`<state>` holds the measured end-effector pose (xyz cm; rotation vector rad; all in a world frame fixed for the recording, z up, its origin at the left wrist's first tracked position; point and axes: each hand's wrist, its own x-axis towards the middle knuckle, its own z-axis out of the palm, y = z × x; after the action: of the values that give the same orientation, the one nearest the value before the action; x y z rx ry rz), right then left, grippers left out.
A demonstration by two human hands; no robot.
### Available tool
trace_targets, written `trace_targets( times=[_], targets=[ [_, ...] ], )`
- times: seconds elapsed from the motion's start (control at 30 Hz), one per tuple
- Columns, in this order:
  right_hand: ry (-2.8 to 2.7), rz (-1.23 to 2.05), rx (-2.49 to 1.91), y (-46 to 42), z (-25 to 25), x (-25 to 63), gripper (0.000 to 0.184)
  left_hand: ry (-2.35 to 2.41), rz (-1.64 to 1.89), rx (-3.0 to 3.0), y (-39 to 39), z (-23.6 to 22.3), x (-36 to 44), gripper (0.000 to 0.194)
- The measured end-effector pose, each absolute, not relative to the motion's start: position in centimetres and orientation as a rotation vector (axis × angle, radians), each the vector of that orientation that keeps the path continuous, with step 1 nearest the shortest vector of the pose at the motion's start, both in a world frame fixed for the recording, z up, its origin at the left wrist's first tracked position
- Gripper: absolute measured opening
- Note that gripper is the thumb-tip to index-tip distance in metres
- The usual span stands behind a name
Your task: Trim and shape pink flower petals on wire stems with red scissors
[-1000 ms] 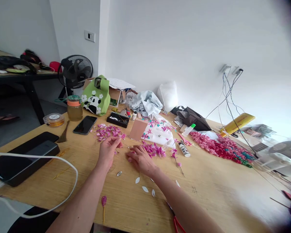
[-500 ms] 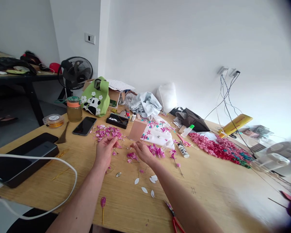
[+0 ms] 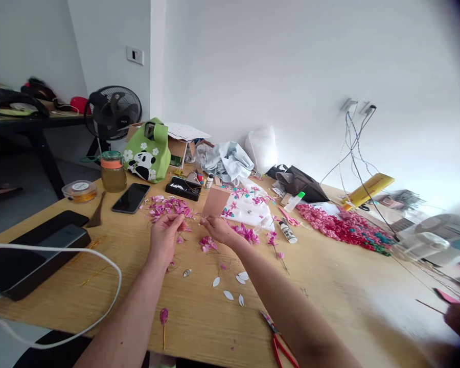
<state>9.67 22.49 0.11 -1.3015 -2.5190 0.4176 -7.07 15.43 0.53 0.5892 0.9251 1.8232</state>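
My left hand point(image 3: 164, 236) is pinched, thumb against fingertips, over the wooden table just in front of a heap of pink-purple petals point(image 3: 172, 206). My right hand point(image 3: 217, 229) is also pinched, its fingertips turned toward the left ones with a small gap between. Something thin seems to run between them, too fine to name. Below the right hand lies a small cluster of pink petals point(image 3: 207, 244), and beside its wrist a larger pink flower bunch point(image 3: 246, 234). A brownish-pink card point(image 3: 216, 201) lies just beyond the right fingers.
White leaf-shaped pieces point(image 3: 228, 295) and red-handled pliers point(image 3: 278, 340) lie near the front. A single purple bud on a yellow stem point(image 3: 163, 317) is by my left forearm. A phone point(image 3: 131, 198), a black box point(image 3: 183, 188), a glue bottle point(image 3: 288, 232) and a white cable point(image 3: 117, 286) surround the workspace.
My right hand has moved slightly left and away from me, and its fingers have drawn closer together. My left hand stays almost where it was. The view has shifted a little.
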Motion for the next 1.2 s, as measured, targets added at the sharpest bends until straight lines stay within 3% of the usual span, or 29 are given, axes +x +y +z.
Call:
trace_targets(
  times=[0.43, 0.53, 0.67, 0.87, 1.2],
  targets=[
    [-2.447, 0.292, -1.239, 10.7, 2.8, 17.1, 0.03, 0.95, 1.811, 0.542, 15.4, 0.8, -7.1, 0.035],
    [-2.501, 0.156, -1.316, 5.6, 1.7, 17.1, 0.04, 0.937, 1.799, 0.556, 15.4, 0.7, -7.1, 0.033],
    [-2.765, 0.23, -1.185, 1.0, 0.3, 15.9, 0.059, 0.935, 1.773, 0.595, 15.4, 0.5, -6.8, 0.031],
    [-2.819, 0.408, -1.191, 2.7, -0.4, 15.5, 0.06, 0.949, 1.763, 0.613, 15.5, 0.3, -6.7, 0.034],
    [-2.757, 0.08, -1.385, 8.5, -2.3, 17.7, 0.058, 0.949, 1.762, 0.637, 15.4, 0.1, -6.5, 0.034]
  ],
)
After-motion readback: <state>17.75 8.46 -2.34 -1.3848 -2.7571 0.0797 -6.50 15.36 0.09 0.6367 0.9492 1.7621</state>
